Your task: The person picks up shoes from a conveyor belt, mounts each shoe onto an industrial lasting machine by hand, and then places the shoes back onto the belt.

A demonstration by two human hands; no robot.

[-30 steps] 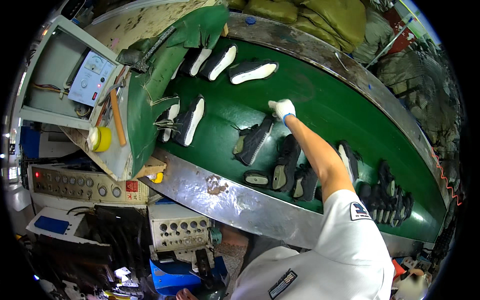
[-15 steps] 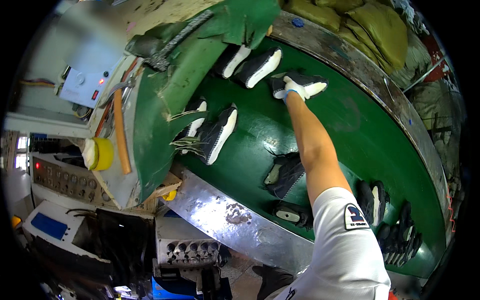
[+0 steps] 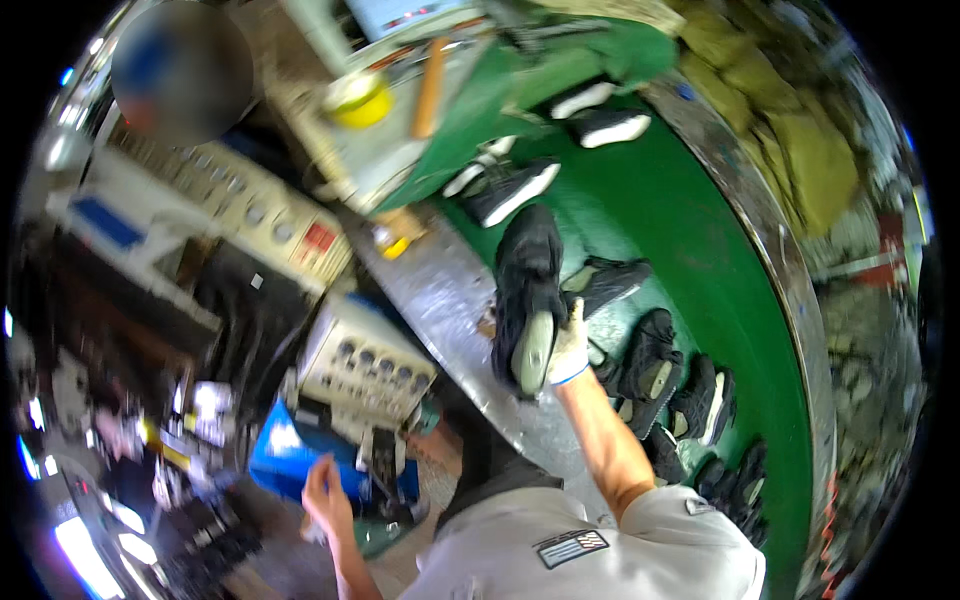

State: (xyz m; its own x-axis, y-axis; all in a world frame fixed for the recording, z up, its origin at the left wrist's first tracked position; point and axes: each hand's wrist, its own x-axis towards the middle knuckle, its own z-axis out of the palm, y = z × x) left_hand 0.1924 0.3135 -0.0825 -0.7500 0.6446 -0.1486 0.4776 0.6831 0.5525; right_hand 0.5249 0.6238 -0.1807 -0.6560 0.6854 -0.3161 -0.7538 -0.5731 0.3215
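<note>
My right hand (image 3: 570, 350), in a white glove, grips a black shoe (image 3: 528, 255) at its heel end. The shoe is raised over the inner metal edge of the green surface, with a pale patch near its heel. Just beyond the glove lies another black shoe (image 3: 612, 284). Low on the left, my bare left hand (image 3: 325, 490) hangs away from the shoes, fingers loosely apart and slightly blurred, nothing visible in it.
More black shoes (image 3: 655, 370) stand along the green surface (image 3: 700, 240), some with white soles (image 3: 525, 192). A hammer (image 3: 430, 88) and yellow tub (image 3: 360, 100) sit on a ledge. Nearby are a knobbed control box (image 3: 370, 360), a blue bin (image 3: 285, 445) and sacks (image 3: 800, 150).
My right hand has drawn back from the far shoe and holds a shoe close to me. That far spot no longer shows a shoe. The view has turned, and my left hand has appeared.
</note>
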